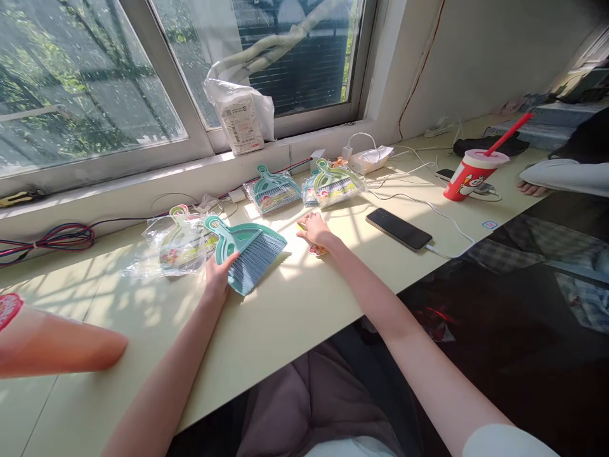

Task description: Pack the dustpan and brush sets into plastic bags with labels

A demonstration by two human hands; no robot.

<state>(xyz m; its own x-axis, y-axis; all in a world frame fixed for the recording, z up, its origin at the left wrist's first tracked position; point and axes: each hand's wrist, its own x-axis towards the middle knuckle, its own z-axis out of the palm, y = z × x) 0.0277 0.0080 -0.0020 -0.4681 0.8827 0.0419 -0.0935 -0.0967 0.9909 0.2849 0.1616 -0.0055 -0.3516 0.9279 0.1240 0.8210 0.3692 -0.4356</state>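
My left hand (pixel 217 274) is closed around the edge of a teal dustpan (pixel 261 230) with a small brush (pixel 257 261) nested in it, its grey-blue bristles facing up. The pair is tilted just above the table. To the right, my right hand (pixel 314 228) is low over the tabletop, fingers curled on a printed card (pixel 318 251); only its yellow and red edges show, and the hand covers most of it. Left of the dustpan lies a clear plastic bag (pixel 157 249) with a green-and-pink dustpan set (pixel 183 238) by it.
Bagged dustpan sets (pixel 276 190) (pixel 335 184) lie near the windowsill. A phone (pixel 398 228) on a white cable, a red cup (pixel 469 178) with a straw and a power strip (pixel 371 158) are rightward. An orange-pink drink cup (pixel 61 339) is front left. Another person's hand (pixel 533 188) rests far right.
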